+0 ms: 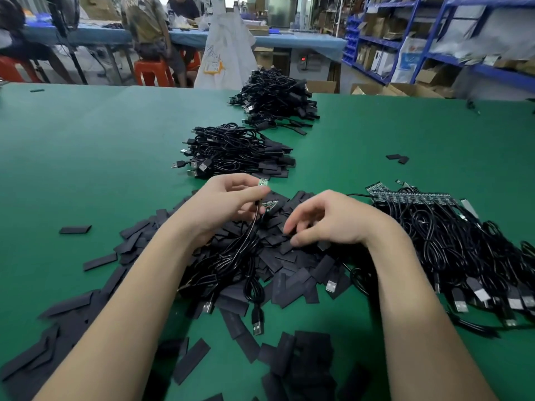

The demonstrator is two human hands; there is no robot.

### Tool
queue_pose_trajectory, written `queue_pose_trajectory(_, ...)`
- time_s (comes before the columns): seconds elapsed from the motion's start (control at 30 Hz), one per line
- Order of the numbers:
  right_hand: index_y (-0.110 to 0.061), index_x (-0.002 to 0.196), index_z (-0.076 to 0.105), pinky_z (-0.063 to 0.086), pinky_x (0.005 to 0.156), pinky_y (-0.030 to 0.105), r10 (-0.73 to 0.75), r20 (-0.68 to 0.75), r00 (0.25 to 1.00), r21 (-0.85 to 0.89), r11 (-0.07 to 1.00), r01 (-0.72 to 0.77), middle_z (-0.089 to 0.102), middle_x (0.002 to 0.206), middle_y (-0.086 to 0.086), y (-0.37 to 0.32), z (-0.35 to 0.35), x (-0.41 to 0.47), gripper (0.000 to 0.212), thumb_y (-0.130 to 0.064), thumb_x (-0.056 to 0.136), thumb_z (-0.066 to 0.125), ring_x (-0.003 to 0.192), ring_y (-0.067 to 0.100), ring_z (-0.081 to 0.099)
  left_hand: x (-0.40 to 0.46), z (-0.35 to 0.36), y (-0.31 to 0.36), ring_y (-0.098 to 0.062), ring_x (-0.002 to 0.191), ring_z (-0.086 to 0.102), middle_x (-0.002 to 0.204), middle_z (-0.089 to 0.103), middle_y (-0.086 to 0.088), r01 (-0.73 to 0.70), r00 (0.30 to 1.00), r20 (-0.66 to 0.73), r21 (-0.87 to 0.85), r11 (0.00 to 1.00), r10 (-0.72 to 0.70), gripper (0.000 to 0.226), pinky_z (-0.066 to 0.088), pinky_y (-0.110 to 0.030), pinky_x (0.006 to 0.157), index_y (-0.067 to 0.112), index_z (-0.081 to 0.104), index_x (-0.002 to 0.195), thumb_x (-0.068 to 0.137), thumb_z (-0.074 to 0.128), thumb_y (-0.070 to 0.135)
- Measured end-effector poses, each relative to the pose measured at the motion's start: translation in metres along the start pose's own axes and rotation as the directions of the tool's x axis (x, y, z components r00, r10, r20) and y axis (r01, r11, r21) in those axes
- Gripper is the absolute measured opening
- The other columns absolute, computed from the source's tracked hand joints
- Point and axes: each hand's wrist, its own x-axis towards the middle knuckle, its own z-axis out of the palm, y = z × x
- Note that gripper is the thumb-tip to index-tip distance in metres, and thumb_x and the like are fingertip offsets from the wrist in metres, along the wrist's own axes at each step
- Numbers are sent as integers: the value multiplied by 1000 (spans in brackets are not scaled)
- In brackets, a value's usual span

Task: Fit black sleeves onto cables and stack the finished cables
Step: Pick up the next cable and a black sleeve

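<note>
Both bare forearms reach forward from the lower edge, converging toward the middle. The left hand is raised, its thumb and forefinger pinched together and the other fingers curled beneath. The right hand is turned palm down, its fingers bent loosely downward, thumb tucked under.

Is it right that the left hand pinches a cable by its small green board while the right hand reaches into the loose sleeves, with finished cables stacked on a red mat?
Not quite: the head view shows the mat is green, not red. The left hand, green board, right hand, loose sleeves and finished cables are as stated.
</note>
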Motion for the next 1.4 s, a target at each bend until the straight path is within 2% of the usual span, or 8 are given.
queue_pose_trajectory(0.23, -40, 92, 79, 35, 57, 22, 54, 49, 997, -179, 983, -44, 56, 63, -9, -3, 7, 5, 22, -24, 77, 86, 53, 8, 43, -9, 19, 7, -21, 75, 71, 85, 62, -19, 45, 982, 177, 86, 995, -60, 18, 62, -30, 68, -3, 63, 108, 95, 67, 9)
queue_pose_trajectory(0.4, -38, 86, 79, 38, 58, 24, 59, 27, 998, -185, 981, -54, 56, 61, -10, -4, 9, 9, 19, -24, 76, 86, 51, 6, 45, -6, 9, 6, -22, 75, 72, 72, 68, 4, -12, 999, 36, 451, 893, -5, 12, 60, -35, 75, 15, 68, 101, 95, 70, 24)
queue_pose_trajectory(0.53, -36, 80, 80, 43, 56, 20, 7, -9, 1000, -100, 995, -8, 63, 62, -11, -4, 7, 5, 14, -21, 81, 82, 52, 9, 49, -6, 5, 6, -35, 95, 73, 73, 64, 0, -1, 1000, 20, 369, 929, -7, 7, 62, -41, 83, 13, 67, 98, 96, 69, 20)
queue_pose_trajectory(0.63, -37, 79, 80, 43, 60, 11, -70, -239, 969, 5, 997, 73, 72, 70, -17, 1, 3, 3, 12, -26, 82, 81, 57, -3, 56, -5, 6, 6, -36, 92, 72, 78, 66, -4, -19, 999, 51, 384, 923, -1, 11, 61, -41, 87, 12, 69, 97, 95, 70, 23)
queue_pose_trajectory(0.77, -35, 85, 80, 53, 64, 23, -57, -444, 894, 224, 959, 172, 75, 71, -7, 5, 2, 3, 6, -30, 82, 82, 63, 9, 63, -6, 14, 5, -23, 81, 67, 82, 74, -10, -5, 994, 104, 190, 982, -15, 7, 51, -22, 67, 9, 69, 96, 97, 67, 16)
queue_pose_trajectory(0.97, -26, 80, 79, 60, 66, 26, -42, -345, 938, 396, 899, 186, 78, 80, -1, 1, 8, 2, 13, -21, 75, 90, 76, 9, 73, -3, 19, -2, -18, 75, 71, 90, 72, -17, -10, 1000, 28, -65, 998, 12, 7, 58, -22, 72, 5, 71, 95, 97, 66, 9)
queue_pose_trajectory(1.23, -19, 77, 76, 61, 89, 46, -54, -283, 957, 555, 805, 209, 77, 86, 13, 2, 15, 4, 21, -20, 64, 93, 85, 27, 74, -3, 22, -1, -21, 73, 56, 90, 56, -17, -28, 1000, -2, -56, 998, 28, 6, 53, -18, 61, 13, 67, 97, 93, 71, 15)
queue_pose_trajectory(1.4, -17, 77, 76, 63, 81, 37, -65, -276, 959, 630, 741, 232, 77, 93, 19, -2, 16, 3, 25, -23, 59, 92, 88, 26, 75, -3, 21, -1, -16, 67, 47, 86, 54, -16, -51, 998, 27, -53, 997, 53, 13, 48, -17, 57, 18, 61, 87, 91, 73, 20)
